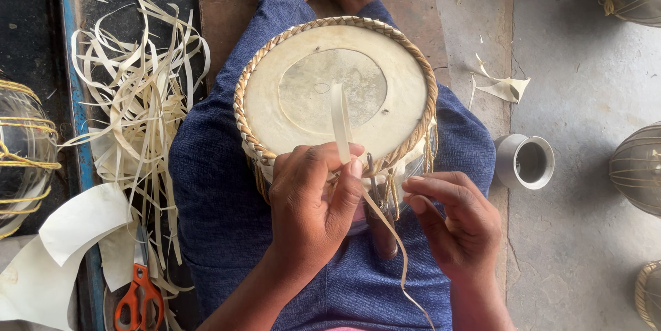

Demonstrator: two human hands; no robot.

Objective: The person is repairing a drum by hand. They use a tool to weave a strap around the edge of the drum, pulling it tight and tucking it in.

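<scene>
hands (313,197) at perhaps half-woven basket's (335,90) near rim

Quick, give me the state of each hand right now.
Left hand: shut, pinching a pale flat strip at the woven basket's rim.
Right hand: open, fingers curled, beside the strip's trailing end, holding nothing visible.

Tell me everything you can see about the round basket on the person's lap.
The basket lies on the lap, its flat round base turned up to the camera. The base looks like pale, stained board with a darker inner circle. A braided rim of tan cane runs around it, with loose strands hanging at the near side. The left hand presses against its near edge and pinches a pale strip that stands up over the base. The right hand is beside it, by a thin strand.
</scene>
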